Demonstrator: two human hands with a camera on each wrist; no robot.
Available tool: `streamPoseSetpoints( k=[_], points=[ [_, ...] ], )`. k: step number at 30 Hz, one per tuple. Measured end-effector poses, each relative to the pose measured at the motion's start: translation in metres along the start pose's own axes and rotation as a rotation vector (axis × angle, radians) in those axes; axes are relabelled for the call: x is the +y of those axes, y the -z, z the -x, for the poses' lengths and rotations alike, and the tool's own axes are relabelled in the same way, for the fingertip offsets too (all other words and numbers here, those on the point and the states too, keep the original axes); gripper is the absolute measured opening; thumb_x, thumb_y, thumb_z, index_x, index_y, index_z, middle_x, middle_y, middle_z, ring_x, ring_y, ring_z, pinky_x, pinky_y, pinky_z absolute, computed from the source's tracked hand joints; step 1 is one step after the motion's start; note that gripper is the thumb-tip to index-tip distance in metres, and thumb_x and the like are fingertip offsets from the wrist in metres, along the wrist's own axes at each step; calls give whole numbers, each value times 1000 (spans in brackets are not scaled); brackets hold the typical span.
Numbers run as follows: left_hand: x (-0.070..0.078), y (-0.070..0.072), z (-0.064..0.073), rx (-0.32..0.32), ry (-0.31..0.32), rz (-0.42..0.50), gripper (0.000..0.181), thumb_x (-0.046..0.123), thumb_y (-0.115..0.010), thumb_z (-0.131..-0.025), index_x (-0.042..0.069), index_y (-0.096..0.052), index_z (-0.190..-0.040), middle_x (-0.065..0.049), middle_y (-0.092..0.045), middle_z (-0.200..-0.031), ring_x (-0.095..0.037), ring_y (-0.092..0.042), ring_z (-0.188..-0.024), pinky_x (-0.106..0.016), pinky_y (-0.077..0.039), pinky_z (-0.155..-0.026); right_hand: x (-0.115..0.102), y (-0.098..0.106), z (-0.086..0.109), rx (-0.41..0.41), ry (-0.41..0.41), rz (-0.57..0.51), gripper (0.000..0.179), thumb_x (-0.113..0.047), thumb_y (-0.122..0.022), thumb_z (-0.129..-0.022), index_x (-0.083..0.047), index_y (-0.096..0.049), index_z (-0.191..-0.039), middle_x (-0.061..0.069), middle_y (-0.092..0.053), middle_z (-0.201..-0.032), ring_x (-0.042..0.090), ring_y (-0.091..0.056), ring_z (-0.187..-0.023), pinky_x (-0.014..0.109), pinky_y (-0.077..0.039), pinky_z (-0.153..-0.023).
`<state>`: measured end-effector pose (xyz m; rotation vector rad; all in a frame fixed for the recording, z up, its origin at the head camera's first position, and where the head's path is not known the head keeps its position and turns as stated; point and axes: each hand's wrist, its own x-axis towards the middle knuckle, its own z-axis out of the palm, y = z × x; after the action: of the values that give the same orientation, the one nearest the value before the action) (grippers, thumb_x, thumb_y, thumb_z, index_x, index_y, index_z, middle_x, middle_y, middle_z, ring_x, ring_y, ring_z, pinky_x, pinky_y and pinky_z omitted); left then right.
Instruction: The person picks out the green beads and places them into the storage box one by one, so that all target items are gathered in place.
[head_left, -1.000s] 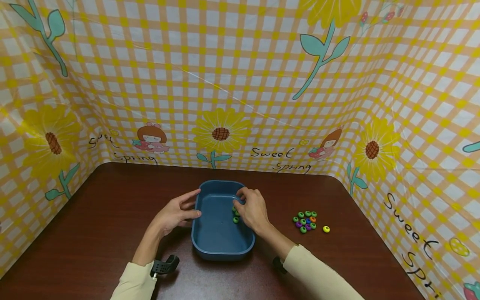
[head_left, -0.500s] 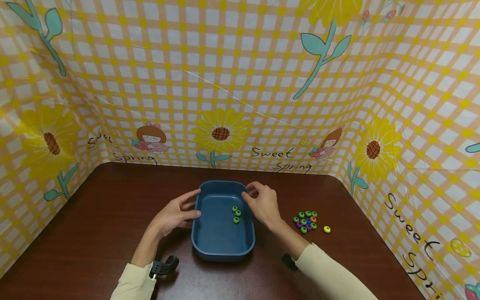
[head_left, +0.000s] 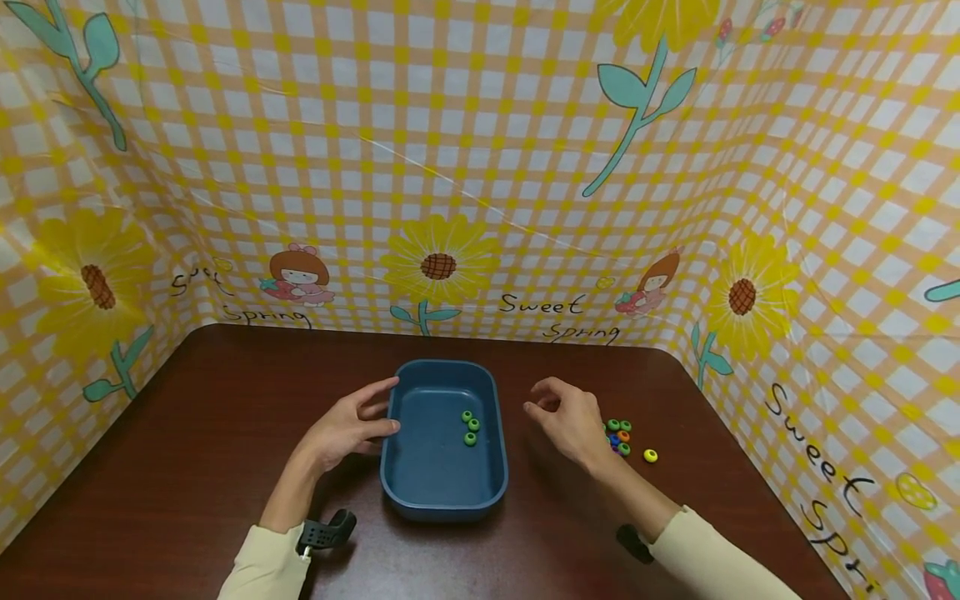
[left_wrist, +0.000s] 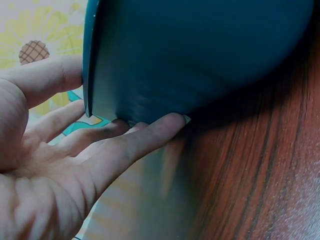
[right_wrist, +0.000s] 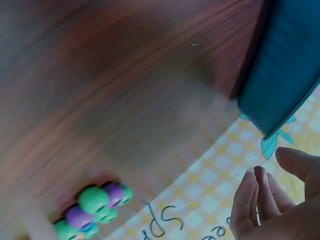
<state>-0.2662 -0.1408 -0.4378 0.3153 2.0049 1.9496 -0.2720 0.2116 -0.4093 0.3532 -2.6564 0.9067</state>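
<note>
A blue rectangular bin (head_left: 442,471) stands mid-table, with three green beads (head_left: 470,426) lying inside near its right wall. My left hand (head_left: 347,429) rests against the bin's left side; in the left wrist view its fingers (left_wrist: 145,140) touch the outer wall and the thumb meets the rim. Between the bin and a loose group of beads (head_left: 619,437) hovers my right hand (head_left: 570,419), holding nothing, its fingers loosely bent. Part of that group is hidden behind the hand; the right wrist view shows green and purple beads (right_wrist: 93,200) in it.
A single yellow bead (head_left: 650,456) lies to the right of the group. The dark wooden table (head_left: 247,400) is enclosed at the back and sides by a checked, flower-printed cloth (head_left: 480,183).
My right hand has come out of the bin, passed over its right rim and moved right toward the bead group. The left hand has stayed at the bin.
</note>
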Motion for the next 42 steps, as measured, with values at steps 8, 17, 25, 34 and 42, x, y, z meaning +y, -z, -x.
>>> streamPoseSetpoints(
  k=[8, 17, 25, 34, 42],
  points=[
    [1, 0, 0, 5, -1, 5, 77, 5, -67, -97, 10, -26, -161, -31, -36, -157, -46, -58, -127, -56, -58, -89, 18, 19, 11, -25, -32, 42, 20, -13, -77, -87, -6, -72, -106, 3, -74, -84, 18, -69, -77, 37, -55, -71],
    [1, -1, 0, 17, 8, 5, 77, 4, -67, -96, 9, -26, -161, -32, -36, -157, -46, -59, -126, -56, -57, -90, 32, 43, 22, -47, -73, 63, 19, -14, -77, -88, -10, -73, -106, 3, -74, -90, 16, -69, -76, 37, -54, -70],
    [0, -1, 1, 30, 19, -5, 77, 5, -68, -96, 10, -27, -161, -32, -37, -157, -46, -59, -126, -56, -58, -90, 46, 58, 25, -62, -114, 76, 20, -14, -76, -89, -9, -72, -108, 5, -76, -92, 18, -69, -78, 33, -52, -66],
    [0, 0, -1, 33, 20, -3, 77, 5, -68, -96, 10, -28, -161, -31, -40, -155, -45, -61, -125, -55, -58, -90, 61, 65, 35, -99, -186, 84, 24, -14, -74, -88, -6, -72, -110, 6, -73, -91, 18, -69, -80, 32, -49, -64],
    [-1, 1, -1, 21, 8, 2, 77, 4, -68, -95, 9, -28, -161, -32, -40, -155, -45, -61, -124, -56, -58, -91, 67, 64, 46, -158, -212, 85, 27, -15, -75, -89, -3, -70, -112, 4, -72, -84, 14, -62, -68, 29, -47, -57]
  ],
)
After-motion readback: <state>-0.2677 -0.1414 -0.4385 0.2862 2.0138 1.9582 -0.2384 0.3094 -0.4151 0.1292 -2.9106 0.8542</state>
